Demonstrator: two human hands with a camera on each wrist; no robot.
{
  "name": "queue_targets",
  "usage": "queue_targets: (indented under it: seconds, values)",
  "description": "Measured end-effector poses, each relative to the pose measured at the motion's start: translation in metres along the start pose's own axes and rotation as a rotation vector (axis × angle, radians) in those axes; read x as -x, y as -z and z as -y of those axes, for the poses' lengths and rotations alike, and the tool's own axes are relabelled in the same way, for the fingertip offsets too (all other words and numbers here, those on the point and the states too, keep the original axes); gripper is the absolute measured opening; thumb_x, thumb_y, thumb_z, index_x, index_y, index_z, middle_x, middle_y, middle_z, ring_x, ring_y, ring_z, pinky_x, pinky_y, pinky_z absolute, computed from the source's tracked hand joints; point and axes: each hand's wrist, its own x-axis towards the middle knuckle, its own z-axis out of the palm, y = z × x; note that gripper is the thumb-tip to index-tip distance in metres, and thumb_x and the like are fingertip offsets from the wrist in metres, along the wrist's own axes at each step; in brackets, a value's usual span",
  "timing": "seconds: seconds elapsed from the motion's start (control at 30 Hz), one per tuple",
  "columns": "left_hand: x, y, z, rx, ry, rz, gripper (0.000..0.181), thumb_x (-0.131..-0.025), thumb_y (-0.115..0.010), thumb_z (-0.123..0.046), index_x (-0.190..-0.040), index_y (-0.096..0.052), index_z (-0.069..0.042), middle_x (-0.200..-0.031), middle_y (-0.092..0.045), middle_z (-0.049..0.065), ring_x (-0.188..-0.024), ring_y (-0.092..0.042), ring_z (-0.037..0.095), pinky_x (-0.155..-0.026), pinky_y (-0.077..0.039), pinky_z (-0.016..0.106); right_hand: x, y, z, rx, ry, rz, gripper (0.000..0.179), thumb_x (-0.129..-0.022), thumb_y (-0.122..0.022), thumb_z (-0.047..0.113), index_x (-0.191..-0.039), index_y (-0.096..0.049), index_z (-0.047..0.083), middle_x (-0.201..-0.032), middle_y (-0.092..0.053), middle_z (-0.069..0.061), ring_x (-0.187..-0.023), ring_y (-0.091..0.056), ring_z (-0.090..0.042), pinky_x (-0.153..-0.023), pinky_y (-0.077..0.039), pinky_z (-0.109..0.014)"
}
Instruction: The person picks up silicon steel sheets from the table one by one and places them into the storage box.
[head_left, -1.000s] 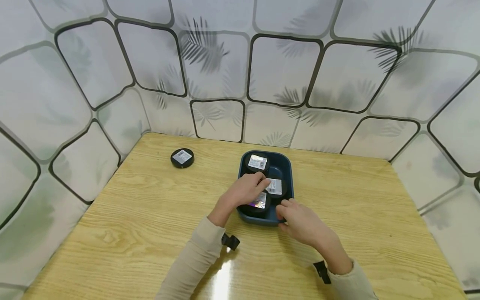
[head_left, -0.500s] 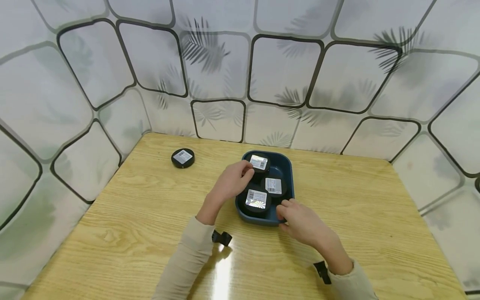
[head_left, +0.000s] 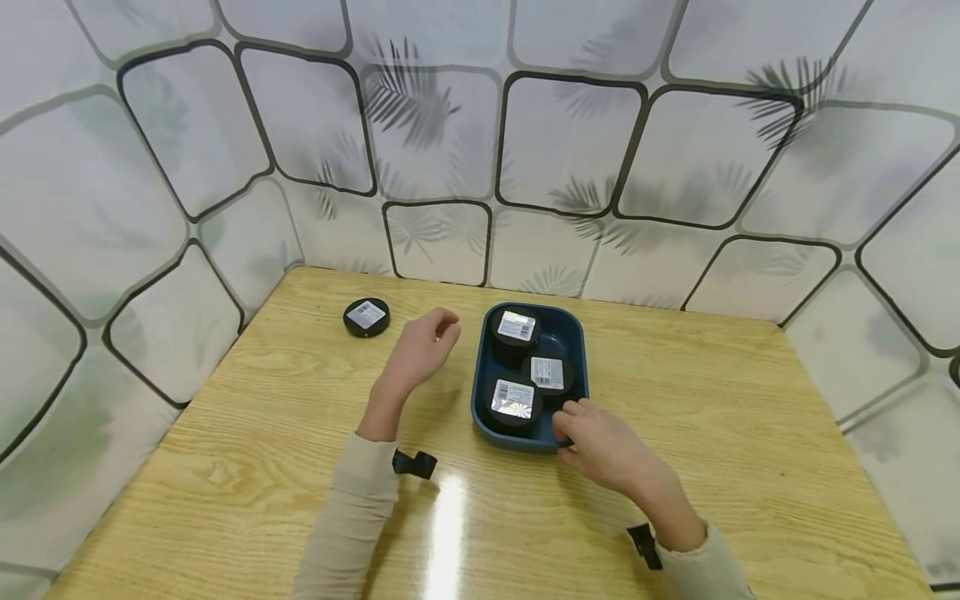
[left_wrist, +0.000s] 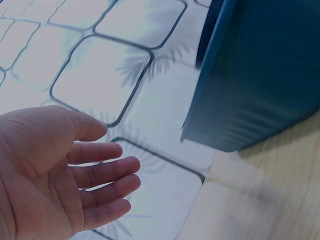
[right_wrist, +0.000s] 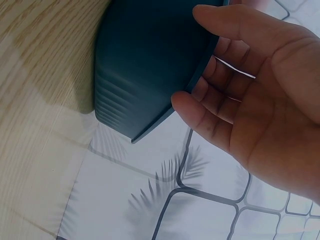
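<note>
A dark blue bin [head_left: 525,445] stands on the wooden table, holding round black lidded pieces with white labels: one at the back left [head_left: 516,325], one in the middle right [head_left: 547,373] and one at the front left [head_left: 513,400]. My right hand [head_left: 606,446] grips the bin's rim at its near right corner; in the right wrist view the thumb lies against the outer wall [right_wrist: 150,55], fingers over the rim. Left of the bin, my left hand [head_left: 417,352] hovers with fingers loosely bent and nothing in it. Beyond it lies a single black disc [head_left: 366,317], labelled likewise.
The wooden table [head_left: 720,400] ends at the back against a patterned curtain or wall covering [head_left: 570,142], which also runs along both sides. Black straps with small mounts sit at the left wrist [head_left: 414,464] and right wrist [head_left: 645,545].
My left hand has lifted away from the pieces in the bin and moved left, out over the table. The right hand stays on the bin's rim, and the bin has not moved.
</note>
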Motion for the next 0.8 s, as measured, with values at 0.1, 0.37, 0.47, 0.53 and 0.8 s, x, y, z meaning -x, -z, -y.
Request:
queue_targets:
  seconds: [0.1, 0.37, 0.47, 0.53, 0.8]
  values:
    - [0.001, 0.007, 0.005, 0.006, 0.009, -0.016, 0.034, -0.104, -0.050, -0.024, -0.127, -0.060, -0.002, -0.119, -0.066, 0.016, -0.110, -0.062, 0.031, -0.094, -0.050, 0.046, 0.000, 0.000, 0.000, 0.002, -0.001, 0.000, 0.023, -0.080, -0.080, 0.007, -0.079, -0.058, 0.015, -0.079, -0.050, 0.005, -0.073, -0.043, -0.012, -0.062, -0.043, -0.028]
    - [0.001, 0.020, 0.017, 0.042, 0.036, -0.049, 0.033, -0.104, -0.050, -0.022, -0.127, -0.060, 0.000, -0.118, -0.065, 0.017, -0.108, -0.061, 0.032, -0.093, -0.049, 0.048, -0.001, 0.001, 0.001, -0.001, -0.008, 0.000, 0.024, -0.080, -0.080, 0.007, -0.078, -0.057, 0.015, -0.077, -0.050, 0.005, -0.072, -0.042, -0.012, -0.063, -0.042, -0.028]
    - [-0.001, 0.026, 0.024, 0.030, 0.047, -0.078, 0.033, -0.103, -0.050, -0.020, -0.127, -0.059, 0.001, -0.117, -0.066, 0.019, -0.108, -0.061, 0.033, -0.092, -0.049, 0.048, -0.002, 0.002, 0.000, 0.000, -0.012, 0.001, 0.024, -0.080, -0.080, 0.007, -0.077, -0.057, 0.015, -0.077, -0.049, 0.005, -0.072, -0.041, -0.012, -0.063, -0.041, -0.028]
    - [-0.002, 0.030, 0.029, 0.022, 0.055, -0.096, 0.033, -0.103, -0.050, -0.019, -0.127, -0.059, 0.002, -0.117, -0.065, 0.020, -0.108, -0.061, 0.034, -0.092, -0.049, 0.048, -0.003, 0.002, -0.001, 0.002, -0.019, 0.002, 0.024, -0.080, -0.080, 0.007, -0.077, -0.057, 0.015, -0.077, -0.049, 0.006, -0.072, -0.042, -0.012, -0.063, -0.042, -0.028]
    - [0.000, 0.044, 0.056, 0.048, 0.113, -0.213, 0.038, -0.100, -0.051, -0.014, -0.132, -0.054, 0.005, -0.126, -0.057, 0.025, -0.110, -0.058, 0.038, -0.093, -0.049, 0.049, -0.001, -0.001, 0.000, 0.008, -0.022, 0.015, 0.024, -0.081, -0.080, 0.009, -0.078, -0.057, 0.017, -0.077, -0.048, 0.007, -0.071, -0.041, -0.011, -0.062, -0.041, -0.026]
